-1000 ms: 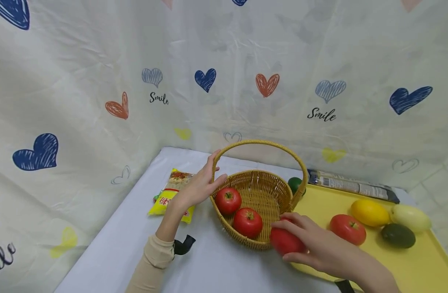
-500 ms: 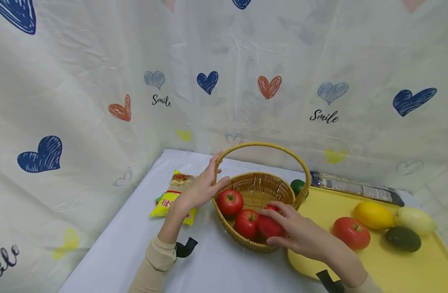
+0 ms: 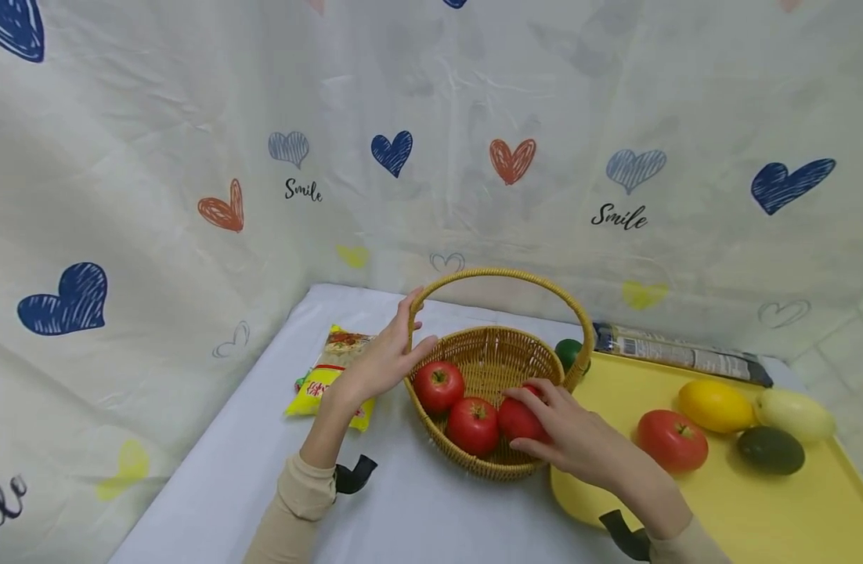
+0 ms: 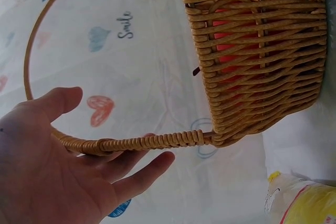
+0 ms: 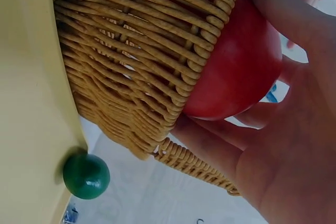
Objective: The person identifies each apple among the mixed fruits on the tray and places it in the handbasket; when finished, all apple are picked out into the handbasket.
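Observation:
A wicker basket (image 3: 491, 352) with a tall arched handle stands in the middle of the table. My left hand (image 3: 385, 359) rests against the left side of its handle; in the left wrist view the fingers (image 4: 144, 174) extend loosely behind the handle and the thumb is apart from it. Two red tomatoes (image 3: 473, 427) lie in the basket's left and front. My right hand (image 3: 579, 439) grips another tomato (image 5: 239, 66) at the right rim, its lower part inside the basket. In the right wrist view the thumb and fingers curve round this tomato.
On the right, a yellow tray (image 3: 601, 501) bears a tomato (image 3: 673, 441), a yellow lemon-like fruit (image 3: 716, 406), a pale oval fruit (image 3: 794, 416) and a dark green one (image 3: 770, 450). A round green fruit (image 5: 86, 176) sits behind the basket. A yellow food packet (image 3: 326, 380) lies left.
My right hand has carried its tomato leftward from outside the basket's front right over the rim and into the basket. The left hand has stayed at the handle.

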`<action>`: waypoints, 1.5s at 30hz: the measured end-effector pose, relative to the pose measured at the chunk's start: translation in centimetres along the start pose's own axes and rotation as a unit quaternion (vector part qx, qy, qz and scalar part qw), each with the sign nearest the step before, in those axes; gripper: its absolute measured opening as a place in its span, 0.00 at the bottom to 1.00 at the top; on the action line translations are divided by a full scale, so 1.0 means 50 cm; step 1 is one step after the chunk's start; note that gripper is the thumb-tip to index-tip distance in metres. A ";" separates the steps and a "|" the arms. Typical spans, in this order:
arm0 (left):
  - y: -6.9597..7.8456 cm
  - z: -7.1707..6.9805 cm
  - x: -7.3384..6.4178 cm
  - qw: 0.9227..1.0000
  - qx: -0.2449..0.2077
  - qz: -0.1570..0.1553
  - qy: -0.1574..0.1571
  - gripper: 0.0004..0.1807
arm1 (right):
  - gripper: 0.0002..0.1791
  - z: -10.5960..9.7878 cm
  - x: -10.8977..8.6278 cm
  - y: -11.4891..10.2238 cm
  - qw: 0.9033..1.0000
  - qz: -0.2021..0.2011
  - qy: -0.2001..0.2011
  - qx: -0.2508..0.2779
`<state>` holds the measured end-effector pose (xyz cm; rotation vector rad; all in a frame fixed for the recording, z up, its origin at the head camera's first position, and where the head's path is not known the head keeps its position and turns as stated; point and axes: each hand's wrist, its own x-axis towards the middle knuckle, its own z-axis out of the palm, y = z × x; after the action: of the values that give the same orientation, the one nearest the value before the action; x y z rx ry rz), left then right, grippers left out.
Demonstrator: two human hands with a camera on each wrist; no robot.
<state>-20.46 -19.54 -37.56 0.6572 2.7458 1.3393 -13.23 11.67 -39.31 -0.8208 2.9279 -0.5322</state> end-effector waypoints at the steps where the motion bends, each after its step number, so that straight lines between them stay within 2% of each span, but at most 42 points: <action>1: 0.000 0.000 -0.001 1.000 -0.002 0.000 0.000 0.44 | 0.34 0.001 0.001 -0.001 1.000 0.002 0.000 0.000; 15: -0.001 0.002 0.001 1.000 -0.011 0.002 -0.001 0.44 | 0.34 0.017 0.015 -0.004 0.998 -0.014 0.009 -0.063; 20: -0.004 0.003 0.000 1.000 -0.015 0.002 -0.002 0.44 | 0.34 0.025 0.021 -0.004 0.995 -0.039 0.025 -0.085; 33: 0.000 0.002 0.001 1.000 -0.019 0.000 -0.007 0.44 | 0.33 0.042 0.037 0.012 0.992 -0.056 0.035 -0.107; 45: -0.002 0.004 0.002 1.000 -0.016 0.002 -0.005 0.44 | 0.32 0.019 0.061 0.017 0.992 -0.074 -0.025 -0.094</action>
<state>-20.56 -19.40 -37.77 0.6661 2.7100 1.3744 -16.12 10.52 -40.39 -1.0620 2.9192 -0.2406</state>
